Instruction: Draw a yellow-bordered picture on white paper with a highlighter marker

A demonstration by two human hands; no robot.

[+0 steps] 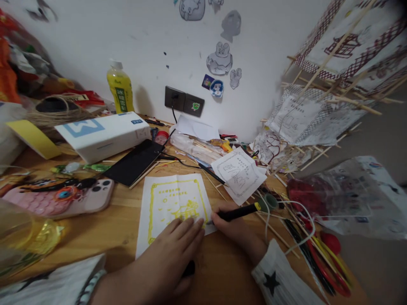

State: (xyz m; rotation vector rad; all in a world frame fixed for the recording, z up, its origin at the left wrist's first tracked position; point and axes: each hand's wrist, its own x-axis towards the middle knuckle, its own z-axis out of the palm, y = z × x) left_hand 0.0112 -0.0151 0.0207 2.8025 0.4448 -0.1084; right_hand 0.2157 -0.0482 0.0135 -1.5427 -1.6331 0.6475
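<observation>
A white sheet of paper (144,212) with a yellow border and a yellow drawing lies on the wooden table. My left hand (171,250) rests flat across its lower part, fingers stretched out side by side. From under that palm a short black object (190,269) sticks out; whether the thumb grips it I cannot tell. My right hand (233,226) is closed around a black marker (238,212) with a yellow end. The marker's tip is at the sheet's lower right corner, close to my left fingertips.
Behind the sheet lie a black tablet-like slab (135,163), a white box (104,135) and a yellow drink bottle (120,89). A phone (98,197) and a glass bowl (44,233) are at left. Rightward are another drawing (238,173), red-handled scissors (330,275) and a stick-framed paper lantern (302,114).
</observation>
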